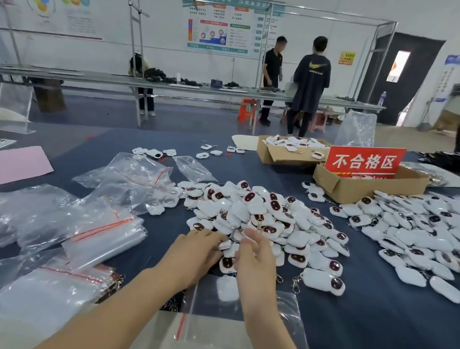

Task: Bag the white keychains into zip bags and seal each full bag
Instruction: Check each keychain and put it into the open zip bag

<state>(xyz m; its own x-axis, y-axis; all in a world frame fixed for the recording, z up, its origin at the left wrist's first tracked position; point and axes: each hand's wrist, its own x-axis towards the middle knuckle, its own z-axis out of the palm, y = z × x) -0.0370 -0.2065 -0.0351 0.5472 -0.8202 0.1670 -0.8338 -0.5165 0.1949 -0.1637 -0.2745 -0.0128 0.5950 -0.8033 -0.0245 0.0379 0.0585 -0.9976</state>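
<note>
White keychains [261, 213] at 12 o'clock: left hand [196, 247] and right hand [256, 254] dig in, can't tell if fingers [251, 238] grip. I'd grab a few, feed zip bag [293, 333] at 6.

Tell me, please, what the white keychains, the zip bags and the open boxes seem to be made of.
The white keychains: probably glossy hard plastic; shells show highlights. The zip bags: thin clear plastic film, crinkled, shiny, red seal strip. The open boxes: brown cardboard, matte, with folded flaps.
</note>
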